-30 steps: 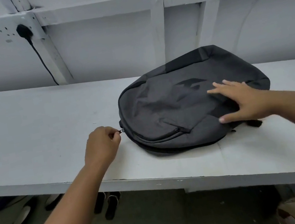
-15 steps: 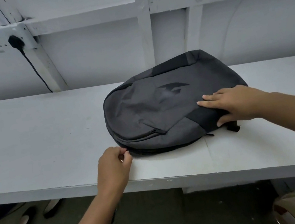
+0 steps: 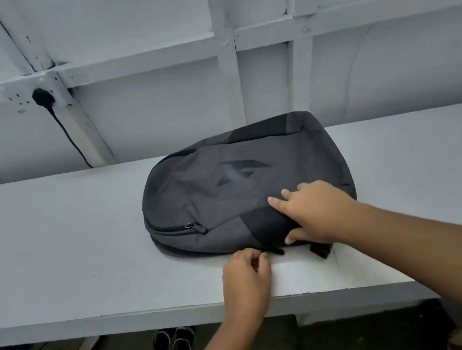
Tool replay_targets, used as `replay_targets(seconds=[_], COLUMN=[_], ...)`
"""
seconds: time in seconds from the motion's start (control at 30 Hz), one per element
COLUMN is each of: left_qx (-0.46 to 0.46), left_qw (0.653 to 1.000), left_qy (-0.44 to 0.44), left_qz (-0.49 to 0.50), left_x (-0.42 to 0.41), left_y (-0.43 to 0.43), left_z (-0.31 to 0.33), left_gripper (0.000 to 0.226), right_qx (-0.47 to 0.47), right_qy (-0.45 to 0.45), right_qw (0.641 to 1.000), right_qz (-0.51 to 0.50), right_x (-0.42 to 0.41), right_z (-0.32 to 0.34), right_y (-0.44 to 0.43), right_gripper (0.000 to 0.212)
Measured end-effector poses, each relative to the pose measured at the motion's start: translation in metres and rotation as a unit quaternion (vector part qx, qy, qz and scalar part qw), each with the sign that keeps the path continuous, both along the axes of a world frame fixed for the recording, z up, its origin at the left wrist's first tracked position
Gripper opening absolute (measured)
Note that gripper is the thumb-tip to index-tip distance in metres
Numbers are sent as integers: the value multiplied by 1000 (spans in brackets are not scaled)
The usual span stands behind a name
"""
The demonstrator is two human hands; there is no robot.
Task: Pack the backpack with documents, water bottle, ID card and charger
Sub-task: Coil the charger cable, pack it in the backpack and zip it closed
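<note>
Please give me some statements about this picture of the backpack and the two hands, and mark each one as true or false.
1. The backpack lies flat on the white table. True.
2. The right hand rests on top of the backpack. True.
3. The left hand is lifted high above the table. False: it is down at the backpack's near edge, fingers pinched together there.
4. A water bottle stands beside the backpack. False: no bottle is in view.
5. A black plug sits in the wall socket at the left. True.
6. The small front pocket zipper hangs wide open. False: it looks closed.
</note>
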State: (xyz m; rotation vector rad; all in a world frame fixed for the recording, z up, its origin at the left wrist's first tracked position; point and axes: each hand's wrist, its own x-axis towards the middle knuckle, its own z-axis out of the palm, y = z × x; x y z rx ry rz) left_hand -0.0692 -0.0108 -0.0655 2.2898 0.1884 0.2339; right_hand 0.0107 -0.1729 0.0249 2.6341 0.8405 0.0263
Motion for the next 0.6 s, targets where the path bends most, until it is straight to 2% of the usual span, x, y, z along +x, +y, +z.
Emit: replay_targets(seconds=[0.13, 0.2, 0.3, 0.33, 0.4, 0.43, 0.47, 0.5, 0.53, 0.57, 0.6], left_qx=[-145, -250, -401, -415, -374, -355, -352, -357, -359, -365, -375], left_qw=[986, 956, 894, 886, 897, 904, 907, 908, 912, 913, 911], left_qy=[69, 129, 169, 171, 190, 193, 184, 164, 142, 128, 126], left_qz=[51, 77, 108, 119, 139, 143, 139, 142, 139, 131, 117], left_x=[-13, -21, -24, -23, -18, -16, -14, -12, -9, -5, 1], left_y=[7, 9, 14, 16, 25, 32, 40, 48, 59, 69, 81], left_z=[-3, 0, 3, 5, 13, 16, 18, 23, 25, 32, 35], left_gripper=[31, 40, 50, 51, 43, 37, 33, 31, 33, 33, 33], right_qx=[37, 87, 171, 168, 144, 156, 209, 288, 375, 456, 526], right_qy=[31, 32, 65, 70, 97, 121, 156, 220, 317, 420, 482], right_qw=[998, 994, 978, 980, 985, 980, 965, 928, 862, 769, 677], right_qz=[-34, -52, -102, -77, -16, -17, -42, -82, -128, -158, -180], right_x=[-21, -38, -68, -76, -89, -93, -94, -92, -86, -79, -69], right_z=[-2, -1, 17, 24, 34, 37, 40, 45, 51, 60, 66], right_y=[18, 37, 63, 71, 87, 92, 94, 92, 85, 75, 61], right_gripper=[75, 59, 54, 45, 26, 26, 32, 38, 41, 42, 40])
